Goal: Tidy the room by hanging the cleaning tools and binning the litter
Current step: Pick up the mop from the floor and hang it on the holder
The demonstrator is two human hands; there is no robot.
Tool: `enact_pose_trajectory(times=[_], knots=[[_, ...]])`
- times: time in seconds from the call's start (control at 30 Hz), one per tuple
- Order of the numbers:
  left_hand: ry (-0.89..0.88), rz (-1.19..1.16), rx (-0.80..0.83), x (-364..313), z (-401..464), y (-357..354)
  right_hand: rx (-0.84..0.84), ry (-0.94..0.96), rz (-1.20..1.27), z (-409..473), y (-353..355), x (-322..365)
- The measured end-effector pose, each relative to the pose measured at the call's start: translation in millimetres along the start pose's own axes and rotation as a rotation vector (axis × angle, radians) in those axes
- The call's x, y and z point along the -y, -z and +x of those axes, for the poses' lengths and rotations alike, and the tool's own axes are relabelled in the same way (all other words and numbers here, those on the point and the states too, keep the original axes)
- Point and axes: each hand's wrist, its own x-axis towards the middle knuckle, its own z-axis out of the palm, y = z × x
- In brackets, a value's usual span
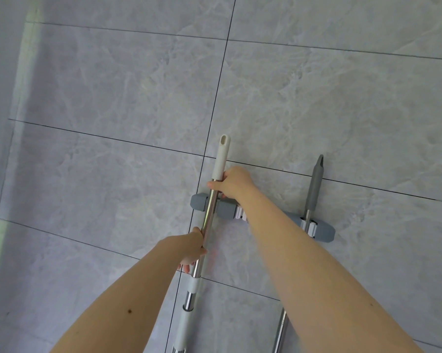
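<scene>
A steel pole with a white cap [211,200] stands upright against the tiled wall, its shaft sitting in the left slot of a grey wall rack [225,209]. My right hand [231,183] grips the pole just above the rack, below the white cap. My left hand [189,247] holds the same pole below the rack. A second tool with a grey handle [314,186] hangs in the rack's right slot. The tools' heads are out of view.
The wall is grey marble-look tile [113,98] with dark grout lines. A pale curtain or frame edge [0,149] runs down the left side. The rack's middle slot shows white clips [241,214] partly behind my right forearm.
</scene>
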Motion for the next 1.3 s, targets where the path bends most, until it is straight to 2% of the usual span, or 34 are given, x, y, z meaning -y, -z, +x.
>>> enact_pose_trajectory(times=[0.07, 0.17, 0.27, 0.33, 0.4, 0.43, 0.5, 0.53, 0.57, 0.6, 0.67, 0.7, 0.77, 1.07, 1.13, 1.3], knots=[[0.005, 0.018, 0.000, 0.3, -2.7, 0.0, -0.005, -0.015, 0.047, -0.6, -1.5, 0.1], [0.045, -0.095, 0.004, -2.2, -6.3, 2.3, -0.007, -0.019, 0.079, 0.2, -1.2, -0.4], [0.089, -0.233, -0.119, -12.9, -6.1, -3.1, -0.048, -0.013, 0.030, -1.9, -5.6, -5.2], [0.119, -0.180, -0.233, -21.5, -11.2, -7.3, -0.138, -0.022, -0.016, -2.3, -14.2, -13.6], [0.095, -0.006, -0.138, -24.4, -14.8, -3.2, -0.192, -0.017, -0.043, 0.9, -20.1, -20.0], [0.142, -0.013, -0.126, -24.1, -17.1, 0.3, -0.191, -0.016, -0.051, 2.7, -19.5, -20.4], [0.083, -0.059, -0.136, -23.9, -16.4, 1.6, -0.141, -0.016, -0.070, 4.4, -14.3, -18.9], [0.109, -0.062, -0.164, -23.3, -16.3, 2.4, -0.113, -0.023, -0.073, 5.8, -11.6, -17.6], [0.079, -0.102, -0.125, -18.8, -10.9, -2.9, -0.094, -0.032, -0.081, 6.5, -10.5, -17.1], [0.105, -0.249, -0.132, -19.0, -4.8, -2.3, -0.086, -0.034, -0.099, 7.9, -7.8, -15.3], [0.116, -0.544, -0.235, -9.3, 13.1, -4.3, -0.087, -0.042, -0.128, 10.6, -8.7, -15.0], [0.093, -0.491, -0.269, -6.7, 15.7, -5.7, -0.093, -0.042, -0.132, 11.1, -10.2, -15.0], [0.117, -0.405, -0.223, -4.6, 17.4, -7.0, -0.110, -0.051, -0.131, 11.0, -11.9, -14.8], [0.006, -0.275, -0.198, -5.2, 16.2, -8.8, -0.305, -0.032, 0.033, -15.5, -38.0, -20.0], [-0.019, -0.255, -0.182, -3.1, 13.9, -7.3, -0.297, -0.040, 0.061, -16.7, -40.2, -18.1], [-0.118, -0.270, -0.304, 5.5, 11.3, -14.7, -0.290, -0.088, 0.099, -19.4, -39.4, -12.4]])
